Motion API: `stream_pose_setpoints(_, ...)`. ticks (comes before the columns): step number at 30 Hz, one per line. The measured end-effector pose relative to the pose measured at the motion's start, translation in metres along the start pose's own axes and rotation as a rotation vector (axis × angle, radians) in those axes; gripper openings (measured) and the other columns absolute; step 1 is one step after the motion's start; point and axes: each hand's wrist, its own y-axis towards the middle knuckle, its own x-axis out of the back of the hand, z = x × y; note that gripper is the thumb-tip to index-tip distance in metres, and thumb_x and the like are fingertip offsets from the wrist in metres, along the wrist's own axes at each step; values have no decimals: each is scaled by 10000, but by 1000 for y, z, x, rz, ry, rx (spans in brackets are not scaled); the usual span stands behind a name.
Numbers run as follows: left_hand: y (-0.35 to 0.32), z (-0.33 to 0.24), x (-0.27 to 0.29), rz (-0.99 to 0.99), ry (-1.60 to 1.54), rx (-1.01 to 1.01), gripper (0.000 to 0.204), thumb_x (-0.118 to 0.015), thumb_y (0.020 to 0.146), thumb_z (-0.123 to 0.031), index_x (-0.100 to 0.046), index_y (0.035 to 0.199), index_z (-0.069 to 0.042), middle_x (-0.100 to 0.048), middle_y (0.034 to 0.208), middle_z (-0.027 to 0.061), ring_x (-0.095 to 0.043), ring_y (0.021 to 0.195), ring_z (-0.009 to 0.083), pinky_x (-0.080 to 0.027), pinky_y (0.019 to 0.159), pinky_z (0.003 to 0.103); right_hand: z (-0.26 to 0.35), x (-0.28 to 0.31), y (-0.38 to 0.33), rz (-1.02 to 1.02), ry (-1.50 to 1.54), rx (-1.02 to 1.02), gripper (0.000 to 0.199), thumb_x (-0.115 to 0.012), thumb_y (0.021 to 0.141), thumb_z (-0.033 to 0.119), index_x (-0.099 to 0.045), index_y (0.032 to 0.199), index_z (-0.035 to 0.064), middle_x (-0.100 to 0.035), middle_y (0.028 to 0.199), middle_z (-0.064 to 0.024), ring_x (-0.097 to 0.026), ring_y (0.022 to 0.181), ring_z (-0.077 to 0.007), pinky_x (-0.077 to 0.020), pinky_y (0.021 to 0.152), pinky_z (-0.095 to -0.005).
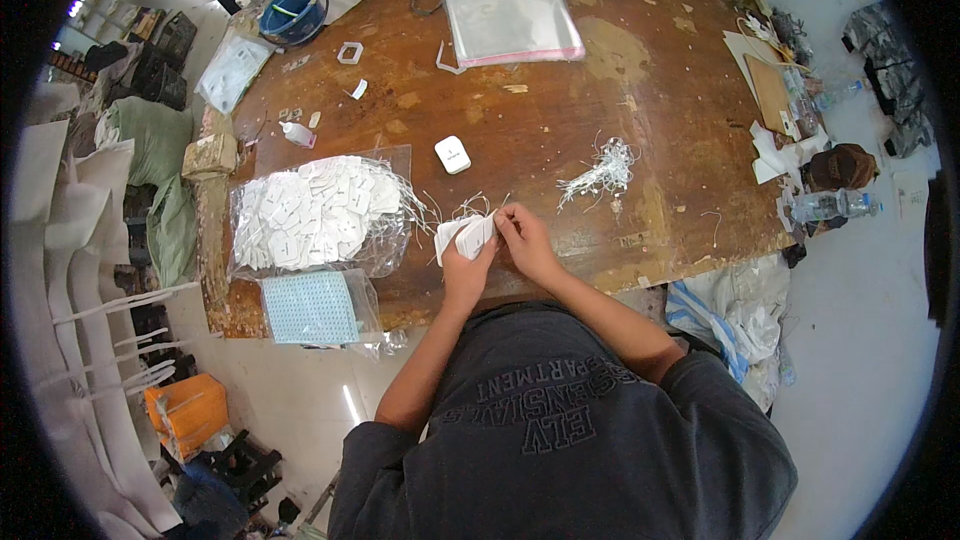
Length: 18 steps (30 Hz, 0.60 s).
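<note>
My left hand (466, 270) grips a small stack of white paper tags (465, 236) at the near edge of the brown wooden table (560, 110). My right hand (525, 240) pinches the top of that stack from the right, fingers closed on it. Thin white strings trail from the tags. To the left lies a clear plastic bag with a heap of white tags (315, 210) with strings. A loose bundle of white strings (600, 175) lies to the right of my hands.
A small white box (452, 154) sits beyond my hands. A light blue perforated sheet in plastic (312, 306) lies at the near left edge. A clear bag (508, 10), a blue bowl (294, 12) and paper scraps lie farther back. Plastic bottles (830, 205) stand at the right.
</note>
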Motion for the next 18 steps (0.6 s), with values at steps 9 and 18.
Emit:
stream_pose_setpoints(9, 16, -18, 14, 14, 935, -803, 400, -687, 643, -20, -653, 1033, -103, -587, 911, 67, -562, 920, 302, -471, 798, 399, -13, 12, 8, 91, 557, -505, 157, -620, 870, 158, -638, 874, 2, -603, 701, -70, -554, 633, -119, -452, 577, -294)
stream_pose_setpoints(18, 13, 31, 10, 60, 379, -230, 262, -680, 758, -39, -643, 1018, -28, -649, 980, 97, -632, 893, 244, -494, 786, 347, -65, 68, 42, -134, -628, -158, 228, -593, 837, 221, -657, 800, 6, -649, 721, -178, -633, 653, -313, -498, 623, -401)
